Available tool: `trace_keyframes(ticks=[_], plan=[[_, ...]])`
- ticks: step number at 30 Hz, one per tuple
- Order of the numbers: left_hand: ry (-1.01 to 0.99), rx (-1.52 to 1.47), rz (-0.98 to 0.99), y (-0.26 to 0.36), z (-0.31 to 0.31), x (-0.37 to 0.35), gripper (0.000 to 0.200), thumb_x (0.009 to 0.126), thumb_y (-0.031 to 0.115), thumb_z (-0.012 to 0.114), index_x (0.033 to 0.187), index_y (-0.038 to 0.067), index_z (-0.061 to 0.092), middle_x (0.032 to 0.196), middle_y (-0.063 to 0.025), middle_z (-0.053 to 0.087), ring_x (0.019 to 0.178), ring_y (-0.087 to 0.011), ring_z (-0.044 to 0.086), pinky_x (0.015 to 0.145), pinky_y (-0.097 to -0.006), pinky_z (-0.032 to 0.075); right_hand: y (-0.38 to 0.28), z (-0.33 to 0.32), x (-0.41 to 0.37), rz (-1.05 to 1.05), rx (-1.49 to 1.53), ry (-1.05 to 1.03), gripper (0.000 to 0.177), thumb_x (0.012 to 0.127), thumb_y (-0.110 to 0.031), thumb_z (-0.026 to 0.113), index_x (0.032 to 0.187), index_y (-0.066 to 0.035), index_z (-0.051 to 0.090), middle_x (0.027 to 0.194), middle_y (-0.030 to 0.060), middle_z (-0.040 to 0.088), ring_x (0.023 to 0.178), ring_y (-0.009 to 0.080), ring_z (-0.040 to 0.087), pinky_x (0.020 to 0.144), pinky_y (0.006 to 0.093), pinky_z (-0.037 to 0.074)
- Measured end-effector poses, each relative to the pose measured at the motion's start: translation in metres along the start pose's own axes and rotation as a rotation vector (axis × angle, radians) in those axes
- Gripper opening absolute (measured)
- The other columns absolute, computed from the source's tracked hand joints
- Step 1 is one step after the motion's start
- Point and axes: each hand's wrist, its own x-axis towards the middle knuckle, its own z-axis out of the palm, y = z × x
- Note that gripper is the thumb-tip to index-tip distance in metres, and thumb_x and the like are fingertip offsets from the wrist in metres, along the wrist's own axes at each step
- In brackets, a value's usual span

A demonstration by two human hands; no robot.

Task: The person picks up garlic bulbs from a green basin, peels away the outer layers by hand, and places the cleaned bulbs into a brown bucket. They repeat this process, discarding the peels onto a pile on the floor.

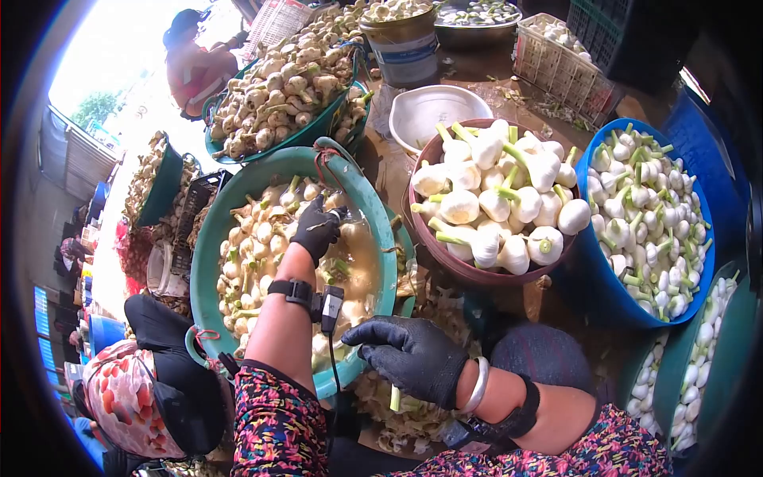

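My left hand (319,230), in a black glove, reaches into a green basin (208,183) of unpeeled garlic bulbs (253,278) and cloudy water (362,266). Its fingers are bent and apart over the bulbs, and I see none gripped in them. Over the basin's near right edge is my right hand (417,359), also black-gloved, fingers curled together. A pale green stem end (395,397) shows beneath that palm; what the fingers hold is hidden. Cleaned garlic (509,195) with cut green stems is heaped in a maroon tub (429,258) to the right.
A blue barrel (588,274) of cleaned garlic stands at far right. Behind the basin are a heaped green tub (218,143), a white bowl (435,111), a bucket (401,52) and a crate (560,75). Peelings (405,417) lie below. A person in a patterned head covering (123,397) is at left.
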Motion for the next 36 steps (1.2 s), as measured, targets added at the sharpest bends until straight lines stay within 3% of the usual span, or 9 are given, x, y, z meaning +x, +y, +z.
trace_keyframes(ticks=[5,6,10,15,17,21,25,30,36], plan=[[0.260,0.134,0.219,-0.039,0.021,0.060,0.063,0.076,0.017,0.067,0.130,0.000,0.038,0.116,-0.0168,0.055,0.105,-0.0276,0.055,0.088,-0.0322,0.044,-0.004,-0.008,0.000,0.044,-0.033,0.014,0.023,0.089,-0.013,0.054,0.111,-0.004,0.059,0.088,-0.0002,0.062,0.076,0.0036,0.051,0.069,0.0214,0.044],[0.223,0.076,0.214,-0.048,0.020,0.068,0.061,0.077,0.015,0.065,0.130,0.000,0.038,0.116,-0.0169,0.055,0.104,-0.0272,0.055,0.090,-0.0320,0.043,-0.006,-0.008,-0.001,0.066,0.042,0.062,0.023,0.085,-0.018,0.055,0.100,-0.002,0.061,0.086,0.0110,0.064,0.077,0.0157,0.060,0.072,0.0298,0.047],[0.243,-0.041,0.202,-0.046,0.019,0.065,0.041,0.074,-0.005,0.054,0.114,0.002,0.050,0.096,-0.0087,0.061,0.088,-0.0185,0.059,0.078,-0.0289,0.048,-0.004,-0.014,0.000,0.056,0.082,0.053,0.023,0.086,-0.016,0.056,0.104,-0.002,0.060,0.087,0.0066,0.064,0.075,0.0104,0.058,0.070,0.0271,0.047],[0.121,0.206,0.504,-0.003,-0.002,-0.008,0.043,0.072,-0.005,0.057,0.114,0.001,0.055,0.079,-0.0005,0.059,0.064,-0.0076,0.051,0.056,-0.0226,0.043,-0.001,-0.015,-0.001,-0.003,0.148,0.077,0.027,0.085,-0.012,0.057,0.110,0.000,0.056,0.089,0.0037,0.062,0.075,0.0078,0.056,0.068,0.0246,0.048],[-0.057,0.026,0.313,0.014,-0.004,-0.059,0.046,0.073,-0.006,0.058,0.119,0.003,0.053,0.076,0.0017,0.056,0.065,-0.0063,0.050,0.057,-0.0219,0.042,-0.005,-0.014,-0.002,-0.013,0.259,0.145,0.035,0.084,-0.012,0.059,0.116,-0.001,0.051,0.092,0.0058,0.061,0.077,0.0088,0.055,0.070,0.0248,0.048],[-0.193,0.125,0.367,0.049,-0.006,-0.184,0.051,0.074,-0.006,0.058,0.124,0.002,0.049,0.072,0.0011,0.052,0.068,-0.0069,0.047,0.063,-0.0223,0.042,0.003,-0.005,0.010,-0.301,-0.168,0.380,0.072,0.071,-0.013,0.070,0.134,-0.003,0.036,0.120,0.0160,0.051,0.108,0.0237,0.050,0.092,0.0334,0.041],[-0.083,0.297,0.646,0.059,-0.016,-0.256,0.048,0.074,-0.008,0.060,0.120,0.004,0.053,0.081,-0.0007,0.057,0.073,-0.0088,0.054,0.069,-0.0254,0.046,0.010,0.002,0.020,-0.120,0.207,-0.075,0.061,0.075,0.001,0.066,0.130,-0.004,0.040,0.115,0.0097,0.054,0.101,0.0147,0.054,0.087,0.0278,0.046],[0.126,-0.730,0.212,0.026,-0.011,-0.286,0.040,0.084,0.007,0.056,0.123,-0.001,0.049,0.092,-0.0063,0.060,0.082,-0.0163,0.060,0.076,-0.0294,0.052,0.001,0.024,0.015,0.017,0.512,-0.044,0.044,0.080,-0.008,0.066,0.117,-0.006,0.042,0.094,0.0072,0.059,0.076,0.0140,0.060,0.059,0.0294,0.052],[0.116,-0.918,0.168,-0.001,-0.004,-0.292,0.030,0.085,0.012,0.056,0.112,-0.001,0.055,0.086,-0.0044,0.061,0.078,-0.0124,0.058,0.074,-0.0246,0.046,0.036,0.051,0.021,-0.284,-0.032,-0.002,0.046,0.074,-0.017,0.073,0.114,-0.005,0.053,0.108,0.0095,0.059,0.097,0.0183,0.059,0.086,0.0302,0.046]])
